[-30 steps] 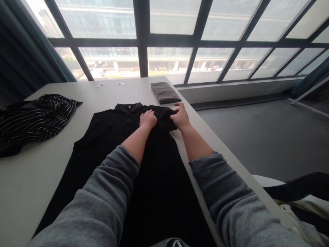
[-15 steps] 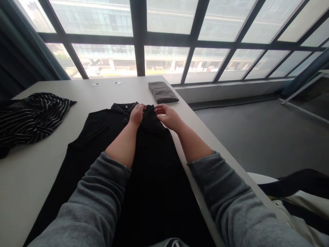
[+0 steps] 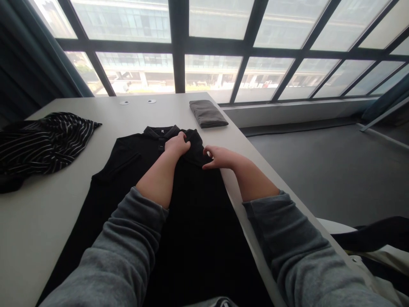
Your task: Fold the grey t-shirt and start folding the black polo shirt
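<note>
Two hands work on a black polo shirt [image 3: 191, 238] spread flat on the white bench [image 3: 41, 221], its long axis running from the collar at the far end toward the person. The left hand [image 3: 177, 146] lies just below the collar, fingers curled onto the folded-in right shoulder. The right hand [image 3: 220, 157], just beside it at the shirt's right edge, pinches that fold's edge in a narrow grip. A folded grey cloth [image 3: 208, 113] lies beyond; a striped garment [image 3: 41, 143] lies far left.
</note>
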A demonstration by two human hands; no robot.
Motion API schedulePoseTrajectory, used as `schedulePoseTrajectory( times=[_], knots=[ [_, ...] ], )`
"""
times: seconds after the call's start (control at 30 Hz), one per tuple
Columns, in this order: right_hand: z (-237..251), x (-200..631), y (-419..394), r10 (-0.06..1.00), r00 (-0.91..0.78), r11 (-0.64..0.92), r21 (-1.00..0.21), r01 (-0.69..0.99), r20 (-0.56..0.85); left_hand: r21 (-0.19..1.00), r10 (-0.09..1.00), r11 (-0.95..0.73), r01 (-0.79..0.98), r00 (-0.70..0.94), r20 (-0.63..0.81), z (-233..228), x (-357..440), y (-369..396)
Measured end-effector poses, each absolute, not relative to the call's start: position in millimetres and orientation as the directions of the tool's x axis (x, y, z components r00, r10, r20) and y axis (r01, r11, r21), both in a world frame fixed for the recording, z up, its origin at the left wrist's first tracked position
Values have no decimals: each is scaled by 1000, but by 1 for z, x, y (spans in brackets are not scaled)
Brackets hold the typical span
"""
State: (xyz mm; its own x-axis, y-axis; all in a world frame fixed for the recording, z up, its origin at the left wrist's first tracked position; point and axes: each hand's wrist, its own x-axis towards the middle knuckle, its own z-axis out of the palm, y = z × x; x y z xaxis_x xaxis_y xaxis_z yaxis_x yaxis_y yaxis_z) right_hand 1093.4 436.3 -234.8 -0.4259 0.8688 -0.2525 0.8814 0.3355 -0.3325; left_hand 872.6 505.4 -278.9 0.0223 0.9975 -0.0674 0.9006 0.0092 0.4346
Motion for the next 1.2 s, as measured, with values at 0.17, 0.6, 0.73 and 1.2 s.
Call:
schedulePoseTrajectory(
  times=[0.17, 0.6, 0.73, 1.2],
  knots=[
    [-233, 1102, 438, 841, -433, 345, -294, 891, -324, 396, 982, 48, 917, 29, -184, -282, 869, 516],
    [-232, 1108, 441, 863, -408, 349, -231, 908, -299, 427, 997, -64, 902, 80, -21, -271, 917, 535],
    [-229, 1109, 443, 852, -432, 381, -216, 899, -296, 363, 995, -48, 930, 78, -68, -269, 914, 545],
    [-230, 1114, 447, 853, -355, 271, -256, 928, -382, 241, 995, -60, 969, 76, -60, -273, 888, 518]
  ],
)
